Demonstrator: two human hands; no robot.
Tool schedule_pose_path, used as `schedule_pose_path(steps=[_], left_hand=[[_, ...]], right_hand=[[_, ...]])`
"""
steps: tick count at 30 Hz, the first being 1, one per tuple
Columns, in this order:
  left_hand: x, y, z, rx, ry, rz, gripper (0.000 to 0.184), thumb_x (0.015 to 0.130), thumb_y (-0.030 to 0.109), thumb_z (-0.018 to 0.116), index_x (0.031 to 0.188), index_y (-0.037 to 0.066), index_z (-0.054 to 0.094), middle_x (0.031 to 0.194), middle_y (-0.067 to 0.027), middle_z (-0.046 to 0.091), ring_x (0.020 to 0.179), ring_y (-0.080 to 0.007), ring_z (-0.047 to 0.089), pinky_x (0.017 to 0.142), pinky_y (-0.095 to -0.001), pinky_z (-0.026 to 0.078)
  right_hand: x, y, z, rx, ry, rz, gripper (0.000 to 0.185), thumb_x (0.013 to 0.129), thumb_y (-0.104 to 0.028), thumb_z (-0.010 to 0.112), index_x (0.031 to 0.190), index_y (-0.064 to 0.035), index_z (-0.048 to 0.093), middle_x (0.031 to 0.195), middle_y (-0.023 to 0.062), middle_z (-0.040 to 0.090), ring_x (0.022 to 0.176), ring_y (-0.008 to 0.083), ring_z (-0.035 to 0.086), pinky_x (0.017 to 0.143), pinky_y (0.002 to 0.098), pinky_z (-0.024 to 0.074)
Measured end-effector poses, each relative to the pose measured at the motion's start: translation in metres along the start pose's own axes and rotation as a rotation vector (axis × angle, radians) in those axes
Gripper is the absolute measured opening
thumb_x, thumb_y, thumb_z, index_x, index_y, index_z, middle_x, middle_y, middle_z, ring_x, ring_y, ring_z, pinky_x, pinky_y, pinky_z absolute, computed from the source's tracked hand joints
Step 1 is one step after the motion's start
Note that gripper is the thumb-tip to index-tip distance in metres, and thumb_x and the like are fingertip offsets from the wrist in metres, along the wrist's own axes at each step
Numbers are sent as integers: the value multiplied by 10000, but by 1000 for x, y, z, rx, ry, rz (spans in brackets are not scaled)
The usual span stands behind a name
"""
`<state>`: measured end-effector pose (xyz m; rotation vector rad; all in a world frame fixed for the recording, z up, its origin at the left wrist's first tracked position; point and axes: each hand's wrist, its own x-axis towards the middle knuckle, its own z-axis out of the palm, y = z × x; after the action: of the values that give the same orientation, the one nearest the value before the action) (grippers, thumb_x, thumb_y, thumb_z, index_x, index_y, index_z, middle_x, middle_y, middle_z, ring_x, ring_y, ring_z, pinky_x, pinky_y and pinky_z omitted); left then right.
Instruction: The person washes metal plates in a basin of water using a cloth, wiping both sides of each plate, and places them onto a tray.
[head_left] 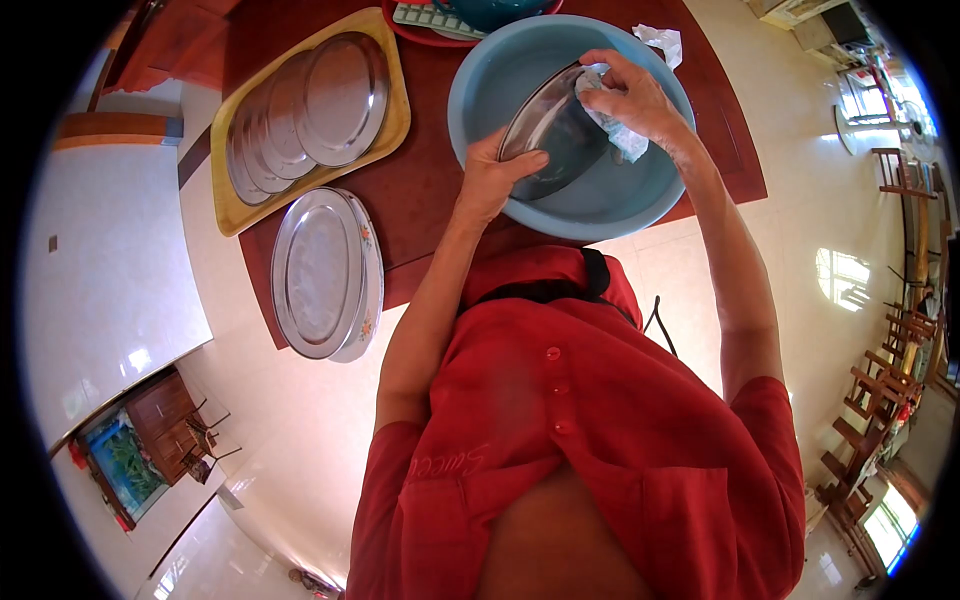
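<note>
A shiny metal plate [560, 135] is held tilted over a blue basin [610, 205]. My left hand [492, 175] grips its lower left edge, thumb on the inner face. My right hand [638, 98] is closed on a crumpled pale cloth [612, 120] at the plate's upper right part. The plate's lower part reaches down inside the basin, and the basin's bottom is partly hidden by the plate and hands.
Left of the basin, a yellow tray [398, 100] bears several overlapping metal plates [342, 98]. Nearer the table's [420, 180] left edge are stacked oval dishes [318, 272]. A red container [400, 25] and a crumpled white wrapper [662, 42] lie beyond the basin.
</note>
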<state>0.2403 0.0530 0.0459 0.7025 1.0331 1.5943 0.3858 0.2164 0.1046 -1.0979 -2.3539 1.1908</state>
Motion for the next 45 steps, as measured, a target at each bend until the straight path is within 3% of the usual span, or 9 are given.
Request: schedule_pose_path(steps=[9, 11, 15, 17, 27, 32, 36, 42, 45], left_hand=[[0, 0, 0, 28, 17, 2, 348, 730, -1, 667, 1069, -11, 591, 861, 16, 586, 724, -45, 512, 644, -188, 419], [1, -3, -4, 45, -22, -10, 418, 738, -64, 607, 1147, 7, 554, 954, -17, 620, 787, -72, 572, 707, -204, 459], [1, -1, -2, 49, -23, -3, 415, 739, -64, 607, 1144, 8, 556, 953, -17, 619, 792, -75, 573, 711, -207, 461], [0, 1, 2, -12, 10, 5, 355, 732, -3, 663, 1079, -6, 589, 885, 9, 594, 747, -51, 525, 671, -190, 430], [0, -1, 0, 1, 2, 1, 357, 735, -4, 660, 1084, -8, 585, 905, 2, 599, 767, -53, 532, 696, -191, 436], [-1, 4, 4, -11, 22, 3, 334, 739, -12, 648, 1068, -2, 591, 875, 13, 591, 728, -41, 517, 652, -181, 420], [1, -1, -2, 33, 13, 1, 335, 742, -23, 635, 1072, 5, 590, 878, 10, 594, 730, -45, 522, 652, -181, 422], [2, 1, 3, -2, 52, 30, 356, 731, -43, 631, 1080, 7, 579, 902, -10, 606, 796, -70, 552, 693, -197, 445], [3, 2, 6, -36, 112, 73, 426, 711, -27, 657, 1120, -5, 541, 977, -53, 596, 838, -111, 562, 717, -225, 460]], right_hand=[[-1, -3, 3, -6, -11, -12, 473, 691, -281, 620, 1138, -159, 525, 828, 104, 580, 786, 223, 568, 731, 312, 452], [-3, -9, 4, 52, -46, -23, 471, 689, -272, 615, 1138, -166, 524, 834, 108, 589, 796, 236, 577, 739, 315, 455], [-5, -11, 11, 7, 11, -59, 463, 683, -264, 611, 1128, -165, 531, 828, 115, 595, 806, 243, 585, 745, 318, 455], [-8, -14, 13, 9, 51, -102, 424, 711, -189, 655, 1116, -128, 543, 676, -10, 439, 645, 90, 460, 606, 235, 382], [-13, -15, 21, 29, 43, -135, 422, 712, -207, 637, 1118, -138, 545, 720, 14, 472, 679, 108, 480, 643, 242, 395], [-21, -28, 36, 3, 57, -269, 417, 714, -197, 620, 1115, -116, 542, 803, 54, 551, 713, 144, 518, 746, 262, 436], [-33, -41, 40, 2, -20, -184, 420, 707, -183, 622, 1114, -116, 543, 882, 68, 571, 758, 155, 522, 792, 266, 435], [-42, -28, 36, 258, -70, -134, 377, 735, -180, 622, 1098, -106, 554, 1045, 44, 562, 943, 148, 524, 811, 256, 409], [-41, -9, 30, 344, -28, -218, 363, 743, -155, 629, 1094, -97, 558, 1116, 36, 533, 1022, 149, 493, 836, 250, 379]])
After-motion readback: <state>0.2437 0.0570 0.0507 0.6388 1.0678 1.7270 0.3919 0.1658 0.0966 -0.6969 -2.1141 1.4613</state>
